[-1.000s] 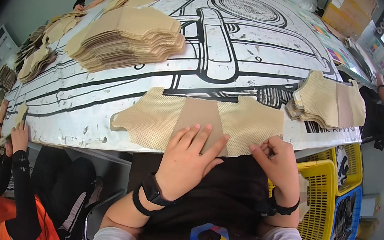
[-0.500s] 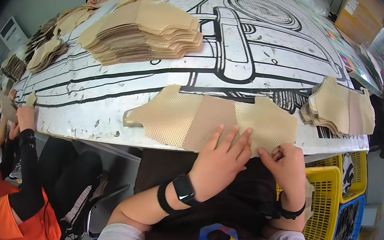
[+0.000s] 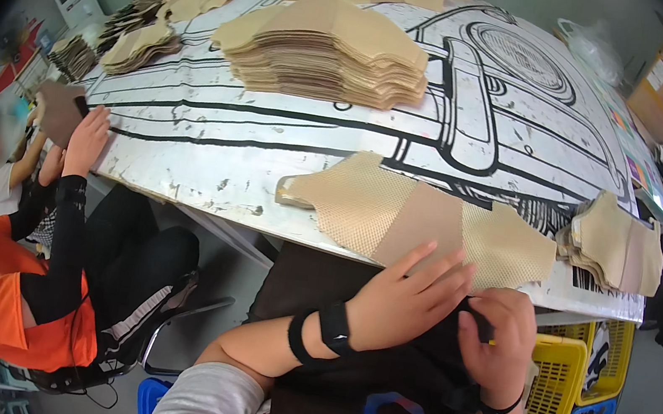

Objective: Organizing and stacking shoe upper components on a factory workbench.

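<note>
Surface: the white surface (image 3: pixel 210 165) printed with thick black lines carries everything before you.
Stack: a tall pile of tan cut-out sheets (image 3: pixel 332 50) sits well beyond your hands.
Piece: the flat tan mesh-and-fabric cut-out (image 3: pixel 419 219) lies at the near edge.
Left hand: your left hand (image 3: pixel 411 303) rests fingers spread, touching the cut-out's near edge, gripping nothing.
Right hand: your right hand (image 3: pixel 500 337) is curled just beside it; whether its grip holds anything you cannot tell.

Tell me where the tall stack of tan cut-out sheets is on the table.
In the head view, the tall stack of tan cut-out sheets sits on the far middle of the table, left of its black line drawing and well beyond the mesh-textured piece at the person's hands.
</note>
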Demonstrator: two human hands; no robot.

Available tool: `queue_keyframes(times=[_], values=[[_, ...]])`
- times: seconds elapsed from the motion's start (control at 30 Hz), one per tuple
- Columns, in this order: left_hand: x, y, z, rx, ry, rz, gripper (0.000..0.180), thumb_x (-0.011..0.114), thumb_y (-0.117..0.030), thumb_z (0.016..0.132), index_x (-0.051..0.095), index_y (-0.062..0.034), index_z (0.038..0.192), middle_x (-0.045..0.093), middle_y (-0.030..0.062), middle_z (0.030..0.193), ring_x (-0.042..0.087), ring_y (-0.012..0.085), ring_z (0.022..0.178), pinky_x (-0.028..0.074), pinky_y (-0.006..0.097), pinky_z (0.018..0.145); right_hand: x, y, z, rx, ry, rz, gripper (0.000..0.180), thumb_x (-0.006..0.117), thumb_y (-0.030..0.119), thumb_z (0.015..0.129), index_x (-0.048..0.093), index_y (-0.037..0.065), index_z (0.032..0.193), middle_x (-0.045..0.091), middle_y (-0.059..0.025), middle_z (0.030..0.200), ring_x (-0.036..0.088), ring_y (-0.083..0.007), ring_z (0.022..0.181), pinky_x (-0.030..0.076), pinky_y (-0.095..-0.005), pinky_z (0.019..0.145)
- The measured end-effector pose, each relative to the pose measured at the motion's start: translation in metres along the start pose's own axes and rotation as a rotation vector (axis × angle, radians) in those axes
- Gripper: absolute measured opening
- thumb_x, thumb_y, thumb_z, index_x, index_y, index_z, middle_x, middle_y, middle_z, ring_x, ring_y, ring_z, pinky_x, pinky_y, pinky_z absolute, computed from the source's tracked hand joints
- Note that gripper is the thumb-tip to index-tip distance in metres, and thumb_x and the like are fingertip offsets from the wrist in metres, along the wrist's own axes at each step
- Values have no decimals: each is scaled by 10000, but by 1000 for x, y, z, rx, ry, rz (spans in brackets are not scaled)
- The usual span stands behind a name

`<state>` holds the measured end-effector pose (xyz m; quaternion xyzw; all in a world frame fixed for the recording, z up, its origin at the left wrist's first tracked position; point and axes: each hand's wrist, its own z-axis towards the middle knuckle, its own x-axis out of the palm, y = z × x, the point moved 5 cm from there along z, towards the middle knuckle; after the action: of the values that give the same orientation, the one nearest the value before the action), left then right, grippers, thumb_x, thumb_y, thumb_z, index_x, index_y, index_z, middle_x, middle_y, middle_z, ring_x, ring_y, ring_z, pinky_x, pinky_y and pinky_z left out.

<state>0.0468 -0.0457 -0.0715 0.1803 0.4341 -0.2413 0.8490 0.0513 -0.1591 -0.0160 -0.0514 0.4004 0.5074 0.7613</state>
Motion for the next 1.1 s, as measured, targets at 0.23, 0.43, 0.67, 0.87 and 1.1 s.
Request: queue_keyframes(times=[0.23,0.43,0.67,0.87,1.1], values=[[-59,82,-62,-165,-477,-121,303,570,-18,567,616,-103,855,573,48,886,548,251,782,418,367,680,41,22,22,-168,130,13,236,664,85,696,588,47,916,572,-62,913,566,-231,811,458,-333,708],[-64,114,-73,-249,-319,-257,386,570,53,560,660,-118,894,561,55,865,534,246,767,421,338,696,84,26,42,-242,120,33,212,642,132,739,594,31,920,579,-71,922,569,-222,836,458,-326,741],[-62,112,-72,-248,-324,-284,350,620,38,597,673,-110,909,604,50,933,559,233,804,441,330,715,103,19,39,-179,101,105,171,642,101,733,604,28,882,592,-68,892,570,-227,817,460,-327,734],[-64,115,-65,-279,-357,-361,267,634,40,656,664,-69,898,640,71,881,599,237,773,470,316,688,109,11,34,-147,56,154,166,641,67,722,609,35,882,593,-55,883,568,-225,802,457,-326,718],[-64,118,-67,-369,-355,-430,199,638,13,692,650,-43,883,631,87,841,597,244,763,475,308,680,108,17,36,-184,89,98,192,646,112,732,614,45,909,576,-42,885,558,-213,796,444,-315,719]])
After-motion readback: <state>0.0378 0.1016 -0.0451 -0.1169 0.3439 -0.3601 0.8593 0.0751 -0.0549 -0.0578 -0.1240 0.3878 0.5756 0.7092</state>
